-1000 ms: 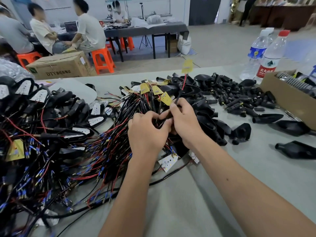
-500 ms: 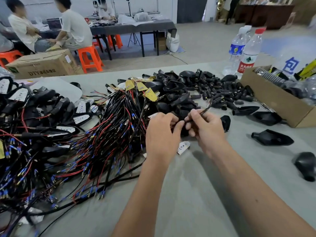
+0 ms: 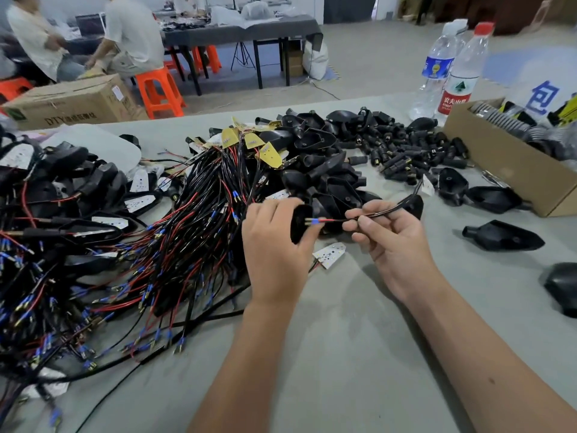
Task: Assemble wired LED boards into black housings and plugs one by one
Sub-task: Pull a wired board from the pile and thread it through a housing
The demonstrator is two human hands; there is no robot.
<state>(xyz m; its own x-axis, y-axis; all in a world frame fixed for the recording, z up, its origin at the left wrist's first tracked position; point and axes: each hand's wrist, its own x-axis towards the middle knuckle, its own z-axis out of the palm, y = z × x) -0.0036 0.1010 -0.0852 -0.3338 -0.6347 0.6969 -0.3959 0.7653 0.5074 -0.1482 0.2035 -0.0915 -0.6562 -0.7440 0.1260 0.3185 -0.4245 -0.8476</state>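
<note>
Black moulded plastic housing [image 3: 300, 222] sits in the left hand [image 3: 274, 245], fingers curled round it, open mouth facing right. Right hand [image 3: 390, 242] pinches a thin red-and-black wire pair [image 3: 374, 214] between thumb and forefinger, the other fingers loosely curled. Blue-sleeved brass terminal tips [image 3: 313, 221] of the pair lie right at the housing mouth; cannot tell whether they are already inside. The wires trail back over the right hand toward a small white LED board [image 3: 427, 187], partly blurred. Judged step: threading the leads through the housing.

A second white LED board [image 3: 329, 254] lies loose on the grey table [image 3: 343, 354], just below the hands.

Risks:
- Terminals catching on the housing lip, if the two leads enter splayed rather than together.
- Wire buckling, since the pinch sits well back from the tips.
- Trailing lead snagging the heap of black housings [image 3: 318, 157] behind, or the tangled bundle of red and black wires [image 3: 175, 239] to the left, dragging parts along.
</note>
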